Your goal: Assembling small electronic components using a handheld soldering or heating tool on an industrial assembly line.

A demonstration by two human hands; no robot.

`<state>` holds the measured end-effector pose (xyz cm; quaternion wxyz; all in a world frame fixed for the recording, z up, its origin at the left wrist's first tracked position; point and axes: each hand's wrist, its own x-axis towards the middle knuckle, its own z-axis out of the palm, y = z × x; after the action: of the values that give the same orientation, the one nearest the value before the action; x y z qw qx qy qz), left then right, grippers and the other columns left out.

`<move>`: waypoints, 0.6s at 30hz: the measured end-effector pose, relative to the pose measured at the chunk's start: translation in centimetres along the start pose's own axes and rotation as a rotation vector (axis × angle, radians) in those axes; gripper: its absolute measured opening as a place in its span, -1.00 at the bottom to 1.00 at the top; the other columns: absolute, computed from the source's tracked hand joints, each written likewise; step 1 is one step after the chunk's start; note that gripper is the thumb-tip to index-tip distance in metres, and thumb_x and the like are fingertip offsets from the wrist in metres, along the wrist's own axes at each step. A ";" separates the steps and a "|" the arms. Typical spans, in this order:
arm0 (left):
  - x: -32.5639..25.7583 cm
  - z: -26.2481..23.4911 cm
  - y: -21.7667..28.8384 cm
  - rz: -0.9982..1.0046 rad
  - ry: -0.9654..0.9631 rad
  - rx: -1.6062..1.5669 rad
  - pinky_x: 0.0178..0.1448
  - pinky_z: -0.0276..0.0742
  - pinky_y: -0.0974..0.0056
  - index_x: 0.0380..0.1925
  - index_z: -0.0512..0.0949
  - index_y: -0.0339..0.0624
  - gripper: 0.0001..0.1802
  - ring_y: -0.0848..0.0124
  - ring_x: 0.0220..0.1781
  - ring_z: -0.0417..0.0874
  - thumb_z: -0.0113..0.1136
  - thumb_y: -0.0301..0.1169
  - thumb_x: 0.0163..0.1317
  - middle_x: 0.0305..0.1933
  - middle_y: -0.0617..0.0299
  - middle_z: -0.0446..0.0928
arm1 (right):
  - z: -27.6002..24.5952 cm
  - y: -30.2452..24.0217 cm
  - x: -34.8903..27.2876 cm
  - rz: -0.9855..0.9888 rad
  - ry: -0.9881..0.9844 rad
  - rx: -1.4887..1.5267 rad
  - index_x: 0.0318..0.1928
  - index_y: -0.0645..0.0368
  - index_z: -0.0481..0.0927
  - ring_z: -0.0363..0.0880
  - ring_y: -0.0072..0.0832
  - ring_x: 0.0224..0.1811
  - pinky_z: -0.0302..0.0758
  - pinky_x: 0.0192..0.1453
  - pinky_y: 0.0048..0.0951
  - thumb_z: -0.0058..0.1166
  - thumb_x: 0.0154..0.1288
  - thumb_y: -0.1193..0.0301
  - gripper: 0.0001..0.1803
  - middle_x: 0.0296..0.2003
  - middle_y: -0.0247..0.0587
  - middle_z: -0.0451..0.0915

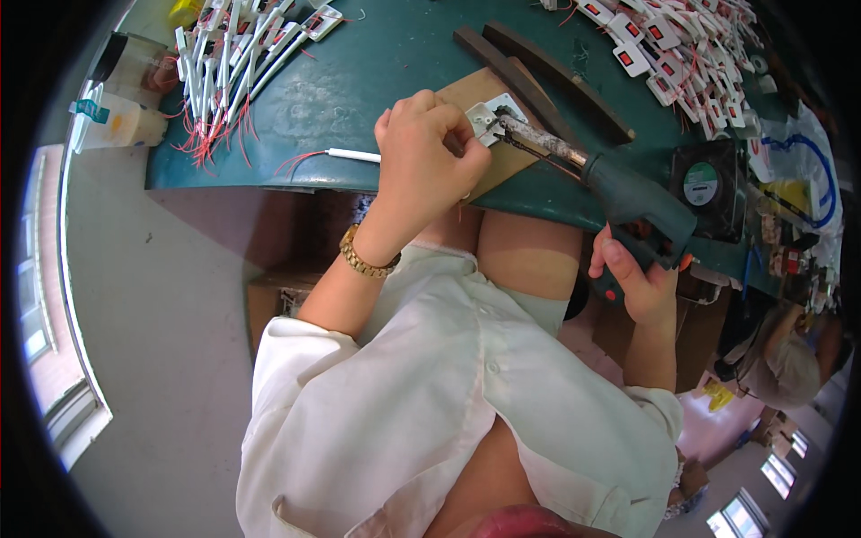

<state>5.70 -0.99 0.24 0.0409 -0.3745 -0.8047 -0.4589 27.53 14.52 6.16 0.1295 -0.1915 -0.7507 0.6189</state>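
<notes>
My right hand (639, 280) is wrapped round the grip of a dark soldering gun (639, 199). Its long, scorched metal barrel points left, and the tip is at a small white plastic housing (485, 118). My left hand (425, 148) is closed in a pinch just left of that housing; whatever lies between its fingertips is hidden or too thin to name. A white tube (353, 155) with red wires at its end sticks out to the left from behind my left hand. The housing lies over a brown board (480, 88) at the table edge.
Two dark bars (560, 82) lie beyond the board on the green table (377, 54). White parts with red wires are heaped at far left (235, 63) and far right (673, 54). A black fan (708, 188) stands right of the gun. Plastic containers (126, 121) stand at left.
</notes>
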 end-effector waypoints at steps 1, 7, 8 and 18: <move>0.0 0.0 0.1 -0.008 -0.010 -0.004 -0.13 0.49 0.20 -0.63 0.53 -0.27 -0.94 0.16 -0.19 0.58 0.22 -0.53 -0.11 -0.47 0.12 0.45 | -0.1 0.0 0.0 -0.001 -0.021 -0.026 -0.07 0.31 0.49 0.50 -0.53 -0.48 0.48 -0.39 -0.48 0.16 0.31 0.42 -0.73 -0.44 -0.24 0.51; -0.2 0.1 -0.2 -0.022 -0.003 -0.042 -0.30 0.49 0.31 -0.62 0.54 -0.28 -0.94 0.33 -0.38 0.55 0.22 -0.52 -0.11 -0.45 0.17 0.44 | 0.2 -0.2 0.2 0.043 0.026 0.066 -0.09 0.34 0.55 0.54 -0.61 -0.51 0.48 -0.44 -0.55 0.19 0.30 0.53 -0.79 -0.40 -0.30 0.58; -0.1 0.1 -0.1 -0.022 -0.004 -0.040 -0.30 0.49 0.31 -0.62 0.54 -0.28 -0.94 0.33 -0.38 0.55 0.22 -0.52 -0.11 -0.45 0.17 0.44 | 0.2 -0.2 0.2 0.043 0.025 0.067 -0.09 0.34 0.55 0.54 -0.61 -0.51 0.48 -0.44 -0.55 0.19 0.30 0.53 -0.79 -0.40 -0.30 0.58; 0.1 0.1 0.1 -0.068 -0.044 -0.011 -0.34 0.46 0.34 -0.63 0.54 -0.28 -0.92 0.39 -0.48 0.50 0.23 -0.50 -0.11 -0.49 0.20 0.40 | -0.2 -0.1 0.4 0.035 0.017 0.074 -0.09 0.35 0.58 0.54 -0.62 -0.50 0.48 -0.45 -0.56 0.19 0.29 0.52 -0.79 -0.40 -0.29 0.60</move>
<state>5.69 -0.79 0.31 0.0054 -0.3570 -0.8152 -0.4560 27.26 14.82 6.24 0.1319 -0.2049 -0.7226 0.6469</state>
